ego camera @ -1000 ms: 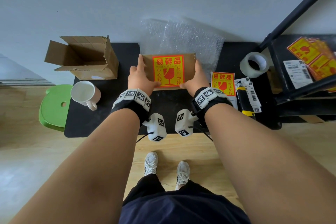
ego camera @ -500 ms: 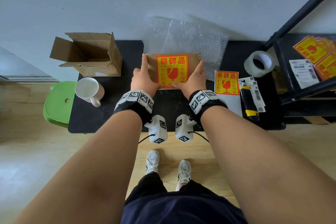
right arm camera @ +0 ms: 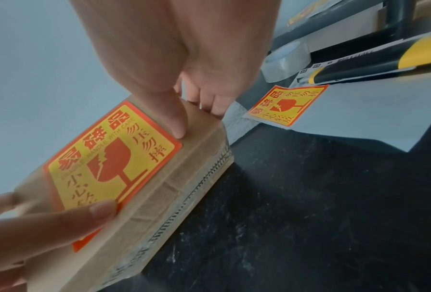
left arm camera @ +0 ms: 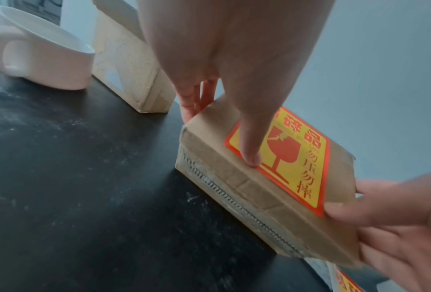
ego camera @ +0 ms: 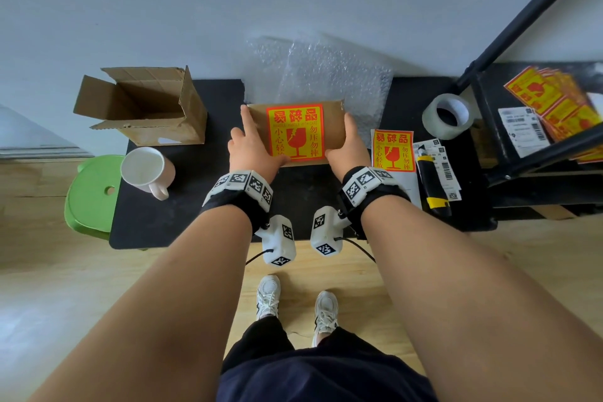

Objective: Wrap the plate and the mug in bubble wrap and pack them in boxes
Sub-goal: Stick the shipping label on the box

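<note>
Sealed box (ego camera: 295, 134), fragile-labelled: both hands' fingers clamped on its ends, on tabletop (ego camera: 182, 206). Mug (ego camera: 146, 170) bare, open box (ego camera: 143, 108) unfilled: half remaining

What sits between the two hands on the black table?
The sealed flat box with its fragile sticker: left hand and right hand grip its opposite ends, thumbs on top. Clear in head and both wrist views.

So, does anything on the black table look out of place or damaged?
Nothing looks damaged. The flat sealed cardboard box carries its yellow and red fragile sticker straight. Only oddity: the sheet of clear bubble wrap leans up against the wall behind the box rather than lying flat.
</note>
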A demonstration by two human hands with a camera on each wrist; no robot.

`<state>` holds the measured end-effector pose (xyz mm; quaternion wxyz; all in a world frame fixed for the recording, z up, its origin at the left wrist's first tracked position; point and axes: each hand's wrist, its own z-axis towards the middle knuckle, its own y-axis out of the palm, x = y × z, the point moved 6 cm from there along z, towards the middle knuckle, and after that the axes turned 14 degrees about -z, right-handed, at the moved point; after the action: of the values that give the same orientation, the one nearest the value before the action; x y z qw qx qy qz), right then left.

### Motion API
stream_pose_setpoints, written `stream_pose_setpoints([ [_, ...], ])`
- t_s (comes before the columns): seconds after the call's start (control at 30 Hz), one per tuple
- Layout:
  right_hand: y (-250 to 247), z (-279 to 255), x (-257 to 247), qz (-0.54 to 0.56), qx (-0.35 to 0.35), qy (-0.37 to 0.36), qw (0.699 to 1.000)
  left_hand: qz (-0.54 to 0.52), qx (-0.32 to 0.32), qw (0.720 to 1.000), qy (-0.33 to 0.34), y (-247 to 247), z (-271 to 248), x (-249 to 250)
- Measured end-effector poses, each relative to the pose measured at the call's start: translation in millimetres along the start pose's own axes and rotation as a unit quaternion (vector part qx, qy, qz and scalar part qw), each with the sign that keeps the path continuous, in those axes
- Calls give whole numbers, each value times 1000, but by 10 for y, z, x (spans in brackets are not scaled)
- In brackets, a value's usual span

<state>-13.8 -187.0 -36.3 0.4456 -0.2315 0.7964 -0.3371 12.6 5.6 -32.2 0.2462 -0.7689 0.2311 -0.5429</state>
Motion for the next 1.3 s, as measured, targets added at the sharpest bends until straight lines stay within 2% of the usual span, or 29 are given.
stream_pose_setpoints([
  [0.17,-47,51,-147,90,36,28,995,-48,16,999,5,-99,22,19],
  [0.27,-100,118,-172,84,45,60,994,-85,31,995,-29,-128,50,46],
  [0.4,-145,156,-153,63,51,81,993,-74,36,995,-57,-147,129,43],
  [0.57,-140,164,-139,55,56,72,994,-73,32,996,-50,-170,182,11],
  [0.8,-66,163,-61,55,72,14,996,-96,43,994,-25,-174,193,-90],
  [0.93,-17,140,-27,65,52,1,997,-88,26,996,0,-169,186,-115],
  [1.17,107,78,31,38,-29,16,999,-78,-39,996,16,-88,167,-159],
  [1.3,126,20,-6,39,-16,12,999,-72,-29,997,6,-37,85,-145],
])
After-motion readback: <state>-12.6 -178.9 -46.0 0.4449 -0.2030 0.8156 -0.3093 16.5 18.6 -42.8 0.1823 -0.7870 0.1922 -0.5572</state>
